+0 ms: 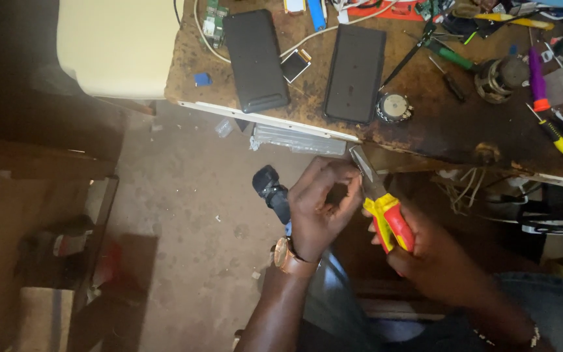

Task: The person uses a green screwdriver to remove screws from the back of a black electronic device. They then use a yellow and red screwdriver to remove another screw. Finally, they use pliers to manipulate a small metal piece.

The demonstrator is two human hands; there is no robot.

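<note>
- Head view: my right hand is wrapped shut round the red-and-yellow handles of the pliers, nose pointing up toward the bench edge.
- My left hand curls its fingers in a pinch right at the pliers' nose; whatever small piece sits between them is too tiny to make out.
- I judge the job wants a steady squeeze, the piece kept square in the nose, my fingertips clear of the bite.
- Up on the bench lie two dark phones, a small round speaker and screwdrivers, well apart from my hands.
</note>
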